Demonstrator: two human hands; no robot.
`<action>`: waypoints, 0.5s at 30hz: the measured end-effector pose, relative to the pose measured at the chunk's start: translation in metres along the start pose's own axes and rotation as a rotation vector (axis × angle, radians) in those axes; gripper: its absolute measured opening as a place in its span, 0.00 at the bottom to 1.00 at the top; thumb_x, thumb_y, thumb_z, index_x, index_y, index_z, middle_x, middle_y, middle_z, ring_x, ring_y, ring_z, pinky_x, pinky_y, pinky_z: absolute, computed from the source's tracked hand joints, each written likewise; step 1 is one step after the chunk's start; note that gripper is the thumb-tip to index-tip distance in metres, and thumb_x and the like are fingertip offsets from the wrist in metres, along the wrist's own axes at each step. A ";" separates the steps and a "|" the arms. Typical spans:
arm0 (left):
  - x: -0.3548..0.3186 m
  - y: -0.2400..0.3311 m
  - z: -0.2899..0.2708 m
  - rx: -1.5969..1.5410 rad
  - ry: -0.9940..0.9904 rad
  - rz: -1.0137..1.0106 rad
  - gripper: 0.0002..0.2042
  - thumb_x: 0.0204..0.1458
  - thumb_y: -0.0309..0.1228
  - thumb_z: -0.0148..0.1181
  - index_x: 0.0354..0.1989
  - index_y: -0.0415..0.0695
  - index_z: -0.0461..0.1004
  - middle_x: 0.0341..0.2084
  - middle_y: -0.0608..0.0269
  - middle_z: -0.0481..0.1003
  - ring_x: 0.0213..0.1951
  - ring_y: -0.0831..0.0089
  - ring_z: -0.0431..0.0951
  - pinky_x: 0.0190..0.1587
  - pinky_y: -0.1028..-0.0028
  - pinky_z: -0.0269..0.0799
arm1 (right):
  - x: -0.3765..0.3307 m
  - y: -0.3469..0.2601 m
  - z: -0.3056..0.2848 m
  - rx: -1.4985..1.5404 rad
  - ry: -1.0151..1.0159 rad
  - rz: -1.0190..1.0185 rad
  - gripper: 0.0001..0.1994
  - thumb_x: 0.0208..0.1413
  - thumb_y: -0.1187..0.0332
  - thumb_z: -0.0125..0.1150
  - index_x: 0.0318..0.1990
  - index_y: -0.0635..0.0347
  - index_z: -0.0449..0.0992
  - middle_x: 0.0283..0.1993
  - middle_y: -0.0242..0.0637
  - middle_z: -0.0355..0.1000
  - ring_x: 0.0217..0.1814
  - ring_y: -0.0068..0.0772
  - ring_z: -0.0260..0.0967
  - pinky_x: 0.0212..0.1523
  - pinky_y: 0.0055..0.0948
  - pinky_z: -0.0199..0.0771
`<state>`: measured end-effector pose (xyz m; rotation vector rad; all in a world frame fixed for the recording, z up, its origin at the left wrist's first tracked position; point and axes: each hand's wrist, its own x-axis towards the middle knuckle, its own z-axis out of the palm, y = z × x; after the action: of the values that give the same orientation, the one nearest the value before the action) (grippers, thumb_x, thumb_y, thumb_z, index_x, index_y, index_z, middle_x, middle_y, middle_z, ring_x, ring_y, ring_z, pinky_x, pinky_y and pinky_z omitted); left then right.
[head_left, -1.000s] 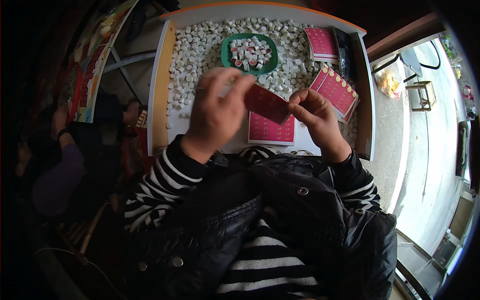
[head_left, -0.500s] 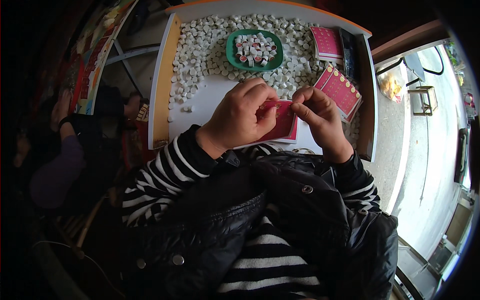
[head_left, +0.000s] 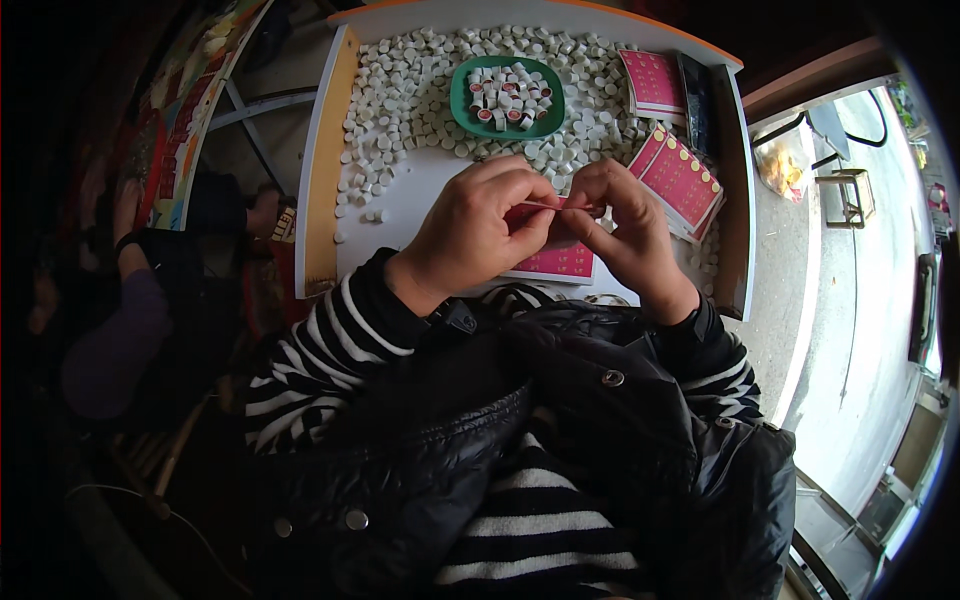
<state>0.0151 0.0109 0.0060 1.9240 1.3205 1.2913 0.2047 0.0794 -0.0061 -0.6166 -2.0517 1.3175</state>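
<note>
Right, red sheet (head_left: 541,206) is near edge-on between the hands, its ends running into both grips. Left hand (head_left: 478,225) pinches it thumb-to-finger; right hand (head_left: 630,225) likewise, fingertips close together. Exact contact is hidden. Sheet sits above the pink printed card (head_left: 560,263), nearer the body than the green tray (head_left: 460,103).

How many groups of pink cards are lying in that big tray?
3: far-right cards, yellow-dotted cards nearer along the right side, and partly covered cards below the left hand and right hand. More may be hidden.
</note>
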 end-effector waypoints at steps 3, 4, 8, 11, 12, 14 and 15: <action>-0.003 0.001 -0.007 0.005 -0.003 -0.010 0.09 0.42 0.17 0.61 0.33 0.37 0.75 0.26 0.61 0.72 0.28 0.72 0.73 0.31 0.77 0.69 | -0.002 0.005 0.000 0.134 -0.003 0.086 0.04 0.52 0.79 0.58 0.33 0.62 0.71 0.38 0.30 0.64 0.38 0.19 0.62 0.40 0.20 0.64; -0.004 0.002 -0.009 -0.037 -0.005 -0.046 0.09 0.41 0.17 0.62 0.34 0.38 0.75 0.25 0.62 0.72 0.28 0.73 0.73 0.31 0.77 0.69 | -0.003 0.006 0.000 0.197 0.004 0.118 0.04 0.52 0.79 0.58 0.33 0.62 0.71 0.38 0.31 0.64 0.38 0.19 0.62 0.40 0.20 0.64; -0.005 -0.002 -0.008 -0.143 0.007 -0.102 0.07 0.43 0.19 0.63 0.32 0.37 0.77 0.24 0.62 0.73 0.26 0.75 0.74 0.28 0.78 0.69 | -0.003 0.007 -0.001 0.229 0.018 0.119 0.04 0.52 0.79 0.58 0.33 0.62 0.70 0.37 0.31 0.64 0.39 0.20 0.63 0.41 0.19 0.64; -0.005 -0.003 -0.007 -0.179 0.010 -0.119 0.04 0.44 0.20 0.63 0.30 0.36 0.77 0.24 0.62 0.73 0.25 0.76 0.74 0.27 0.78 0.69 | -0.003 0.007 -0.002 0.202 0.022 0.085 0.04 0.52 0.79 0.58 0.33 0.62 0.70 0.37 0.31 0.65 0.40 0.21 0.63 0.42 0.20 0.64; -0.005 -0.004 -0.006 -0.186 0.001 -0.126 0.04 0.44 0.19 0.63 0.29 0.36 0.77 0.23 0.62 0.73 0.25 0.76 0.74 0.27 0.78 0.69 | -0.003 0.007 -0.002 0.189 0.027 0.069 0.04 0.52 0.79 0.58 0.33 0.62 0.70 0.37 0.31 0.65 0.40 0.21 0.63 0.42 0.20 0.63; -0.005 -0.004 -0.005 -0.193 -0.007 -0.135 0.03 0.45 0.19 0.63 0.28 0.35 0.77 0.23 0.62 0.73 0.24 0.76 0.74 0.27 0.78 0.69 | -0.001 0.002 0.000 0.177 0.030 0.053 0.04 0.52 0.79 0.58 0.33 0.63 0.70 0.37 0.32 0.65 0.41 0.21 0.63 0.43 0.20 0.63; -0.005 -0.004 -0.004 -0.193 0.000 -0.137 0.03 0.44 0.19 0.63 0.28 0.35 0.77 0.23 0.62 0.73 0.24 0.76 0.73 0.27 0.78 0.69 | -0.001 -0.001 0.001 0.137 0.024 0.036 0.04 0.52 0.79 0.58 0.33 0.63 0.70 0.37 0.32 0.65 0.41 0.22 0.63 0.44 0.20 0.63</action>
<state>0.0091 0.0072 0.0025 1.6740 1.2545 1.2994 0.2042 0.0776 -0.0056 -0.6075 -1.9209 1.4505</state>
